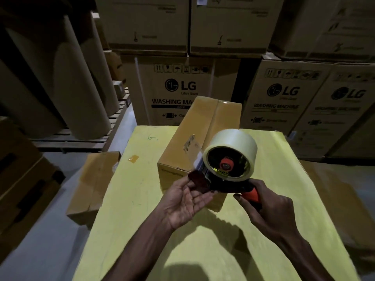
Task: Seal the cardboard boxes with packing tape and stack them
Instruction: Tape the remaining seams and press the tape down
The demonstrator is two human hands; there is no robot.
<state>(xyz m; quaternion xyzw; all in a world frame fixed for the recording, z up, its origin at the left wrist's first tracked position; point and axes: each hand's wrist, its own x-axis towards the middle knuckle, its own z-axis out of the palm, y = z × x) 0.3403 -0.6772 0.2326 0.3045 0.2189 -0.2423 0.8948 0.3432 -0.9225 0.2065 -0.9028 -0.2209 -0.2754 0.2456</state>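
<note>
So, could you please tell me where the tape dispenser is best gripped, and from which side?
Grip the tape dispenser by its orange handle, coming from the near right, as the right hand does: the handle juts back, clear of the tape roll and the red front flap.

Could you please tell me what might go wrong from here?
Fingers of the left hand lie under the front end of the tape dispenser, where a cutter usually sits, so they might get nicked. The right hand holds it near the box by the handle alone, so a slip could drop it.
</note>
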